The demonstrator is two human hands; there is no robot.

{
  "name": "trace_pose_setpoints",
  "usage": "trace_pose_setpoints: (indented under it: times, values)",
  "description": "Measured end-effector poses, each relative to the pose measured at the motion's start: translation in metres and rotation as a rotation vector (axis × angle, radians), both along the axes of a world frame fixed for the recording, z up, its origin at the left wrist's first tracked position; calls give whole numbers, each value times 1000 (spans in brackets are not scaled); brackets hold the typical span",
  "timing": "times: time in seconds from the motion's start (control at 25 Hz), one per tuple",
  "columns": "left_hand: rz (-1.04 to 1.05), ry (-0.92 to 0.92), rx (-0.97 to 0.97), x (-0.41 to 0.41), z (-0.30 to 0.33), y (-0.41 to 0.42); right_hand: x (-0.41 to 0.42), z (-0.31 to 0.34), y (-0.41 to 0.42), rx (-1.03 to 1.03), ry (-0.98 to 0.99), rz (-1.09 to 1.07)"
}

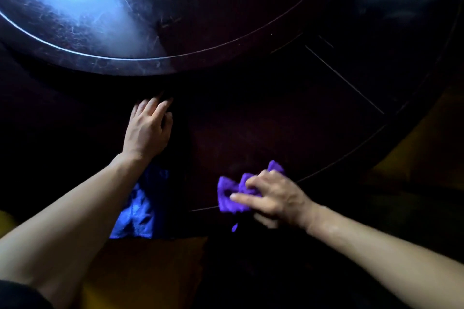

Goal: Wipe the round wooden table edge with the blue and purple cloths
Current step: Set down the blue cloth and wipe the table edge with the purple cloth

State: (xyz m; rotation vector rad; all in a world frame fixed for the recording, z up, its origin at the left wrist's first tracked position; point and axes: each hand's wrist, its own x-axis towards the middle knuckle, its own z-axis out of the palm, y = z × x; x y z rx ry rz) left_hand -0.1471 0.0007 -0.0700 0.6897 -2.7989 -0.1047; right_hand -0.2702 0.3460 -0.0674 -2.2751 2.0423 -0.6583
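Note:
The round dark wooden table fills most of the view, its near edge curving from bottom centre up to the right. My right hand is closed on a bunched purple cloth and presses it onto the table's near edge. My left hand lies flat on the tabletop with its fingers spread and nothing in it. A blue cloth hangs over the table edge below my left forearm, partly hidden by the arm.
A raised round turntable sits in the table's middle, scratched, with a bright light reflection at the top left. Yellowish floor shows beyond the table edge on the right and at the bottom. The scene is very dark.

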Motion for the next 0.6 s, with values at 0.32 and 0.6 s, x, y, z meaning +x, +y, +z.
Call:
trace_pose_setpoints:
  times: [0.32,0.6]
  values:
    - [55,35,100,-56,15,63,-87,12,-6,-39,-103,-1258]
    - [89,-3,181,-125,8,111,-61,5,38,9,17,-365]
